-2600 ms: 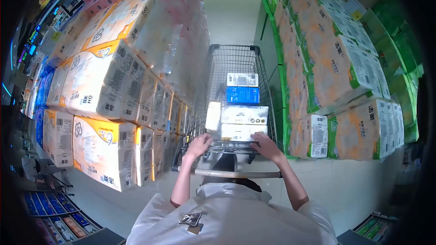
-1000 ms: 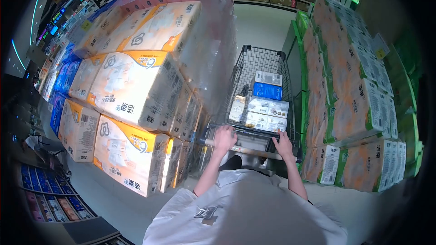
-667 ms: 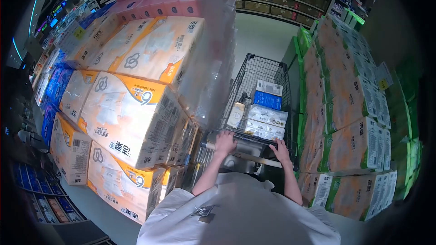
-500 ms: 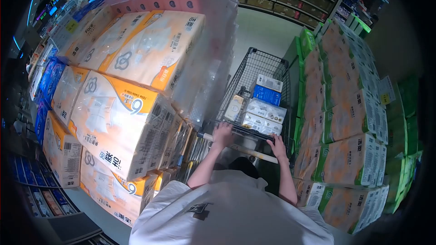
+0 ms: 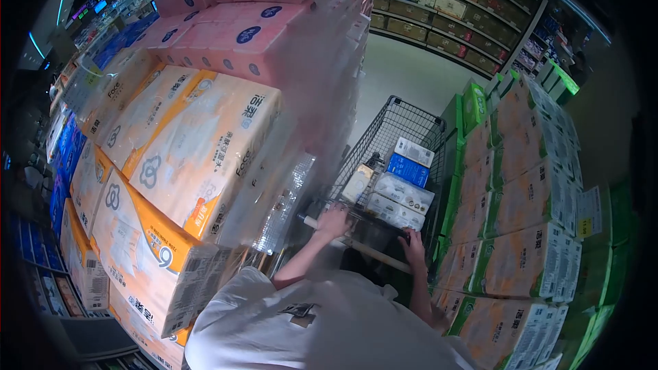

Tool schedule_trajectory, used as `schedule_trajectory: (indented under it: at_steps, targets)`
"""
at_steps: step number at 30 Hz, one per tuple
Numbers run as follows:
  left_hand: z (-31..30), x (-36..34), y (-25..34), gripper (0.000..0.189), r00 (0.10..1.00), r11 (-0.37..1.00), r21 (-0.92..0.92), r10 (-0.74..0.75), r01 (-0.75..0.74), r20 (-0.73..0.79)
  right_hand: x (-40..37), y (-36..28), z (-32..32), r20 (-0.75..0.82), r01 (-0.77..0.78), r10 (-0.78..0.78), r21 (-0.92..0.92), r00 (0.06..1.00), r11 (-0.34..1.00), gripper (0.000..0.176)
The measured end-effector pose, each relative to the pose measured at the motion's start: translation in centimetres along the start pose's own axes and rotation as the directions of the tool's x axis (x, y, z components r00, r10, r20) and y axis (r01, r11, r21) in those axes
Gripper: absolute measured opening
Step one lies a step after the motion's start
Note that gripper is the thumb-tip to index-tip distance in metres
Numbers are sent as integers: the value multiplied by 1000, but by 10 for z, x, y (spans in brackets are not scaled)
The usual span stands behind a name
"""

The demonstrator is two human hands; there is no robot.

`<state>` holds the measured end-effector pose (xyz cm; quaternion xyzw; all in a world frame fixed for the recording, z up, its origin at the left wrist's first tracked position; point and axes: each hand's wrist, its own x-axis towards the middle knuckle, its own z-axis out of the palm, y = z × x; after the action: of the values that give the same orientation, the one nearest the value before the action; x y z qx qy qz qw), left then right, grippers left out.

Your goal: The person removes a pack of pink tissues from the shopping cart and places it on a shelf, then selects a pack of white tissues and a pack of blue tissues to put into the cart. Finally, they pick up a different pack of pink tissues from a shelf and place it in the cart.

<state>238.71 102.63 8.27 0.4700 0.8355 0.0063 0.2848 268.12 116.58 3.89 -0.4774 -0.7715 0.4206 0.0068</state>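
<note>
A black wire shopping cart [image 5: 416, 111] stands in front of me in the aisle. My left hand [image 5: 332, 221] is closed on the left side of its near end, where the handle bar [image 5: 373, 253] and dark rim meet. On the right side of the same end, my right hand [image 5: 413, 247] is closed too, fingers curled over the dark edge. Inside the cart lie white plastic-wrapped paper packs [image 5: 399, 200], a blue-and-white pack [image 5: 408, 169], a white pack [image 5: 415, 151] and a cream-coloured pack [image 5: 357, 183].
Tall stacks of orange-and-white tissue packs [image 5: 199, 144] and pink packs [image 5: 240, 34] line my left, partly behind clear plastic. On the right stand green-and-orange tissue packs [image 5: 514, 253]. Shelves with boxes [image 5: 445, 27] cross the far end, beyond a pale floor [image 5: 404, 62].
The cart and I have moved forward along the aisle. The pink packs and far shelves look nearer, and the view has tilted slightly. Both hands stay on the cart.
</note>
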Motion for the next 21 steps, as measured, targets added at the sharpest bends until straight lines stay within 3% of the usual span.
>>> schedule_trajectory:
  at_steps: [3, 6, 21]
  targets:
    - [-10, 31, 5, 53, 999, 999, -38, 5, -4, 32, 29, 8, 0, -102, 82, -87, -52, 991, 995, 41]
    - [-21, 62, 11, 53, 997, 999, -50, 10, -7, 72, 58, 11, -12, -28, 12, -12, 2, 1000, 1000, 41]
    - [-48, 222, 30, 44, 999, 996, -82, 33, -32, 2, 208, 25, -44, -106, 18, -18, -1, 994, 1000, 40]
